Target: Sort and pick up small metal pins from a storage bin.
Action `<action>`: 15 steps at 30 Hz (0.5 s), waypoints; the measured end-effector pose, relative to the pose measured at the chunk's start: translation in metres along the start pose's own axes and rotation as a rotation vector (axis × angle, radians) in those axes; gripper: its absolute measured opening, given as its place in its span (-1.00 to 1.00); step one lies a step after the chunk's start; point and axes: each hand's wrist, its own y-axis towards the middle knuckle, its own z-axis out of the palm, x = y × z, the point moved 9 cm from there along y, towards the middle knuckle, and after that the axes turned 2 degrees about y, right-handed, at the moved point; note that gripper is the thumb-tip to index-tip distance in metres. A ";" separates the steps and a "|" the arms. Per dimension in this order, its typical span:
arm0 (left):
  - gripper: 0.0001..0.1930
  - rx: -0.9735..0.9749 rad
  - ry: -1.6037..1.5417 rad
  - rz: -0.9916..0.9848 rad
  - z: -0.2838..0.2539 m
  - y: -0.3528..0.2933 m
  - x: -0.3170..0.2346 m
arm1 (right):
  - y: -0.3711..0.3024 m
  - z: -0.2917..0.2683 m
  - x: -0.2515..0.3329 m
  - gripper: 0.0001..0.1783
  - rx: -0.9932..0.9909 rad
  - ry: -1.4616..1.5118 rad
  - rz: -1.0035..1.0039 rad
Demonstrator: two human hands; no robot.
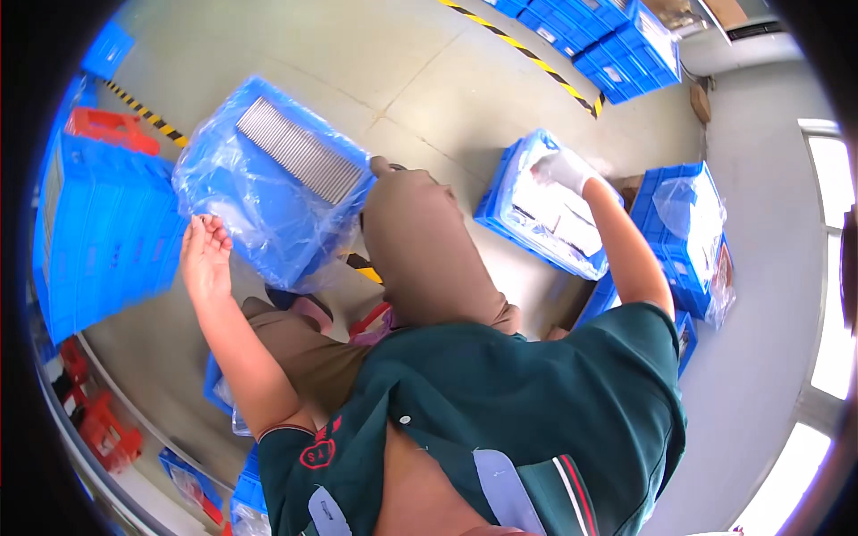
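Observation:
My left hand (206,255) is bare, palm turned up, with its fingers loosely bent and apart. Its fingertips are beside the clear plastic liner (210,183) at the left edge of a blue crate (308,259). Inside that crate, a row of thin, closely stacked grey-white pieces (299,150) lies along the far right side. My right hand (565,170), in a white glove, reaches into a second blue crate (502,186) lined with plastic. White and dark flat pieces (559,219) lie in it, partly under the film. The right fingers are blurred against the white contents.
Stacked blue crates (112,228) stand at my left, with a red bin (112,129) behind. More blue crates (684,228) are close by on the right, and others (630,62) at the far right. Yellow-black tape (527,54) marks the floor. A grey wall (751,232) borders the right.

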 end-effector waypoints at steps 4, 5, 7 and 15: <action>-0.81 -0.042 0.059 -0.101 -0.014 0.006 0.026 | -0.054 0.095 -0.072 -0.70 0.046 0.123 0.264; -0.81 -0.060 0.081 -0.137 -0.016 0.008 0.035 | -0.065 0.099 -0.068 -0.68 -0.039 0.060 0.352; -0.80 -0.086 0.127 -0.170 -0.024 0.011 0.045 | -0.062 0.130 -0.113 -0.64 -0.127 0.101 0.446; -0.80 -0.153 0.196 -0.313 -0.028 0.041 0.096 | -0.040 0.174 -0.373 -0.39 -0.084 -0.386 0.438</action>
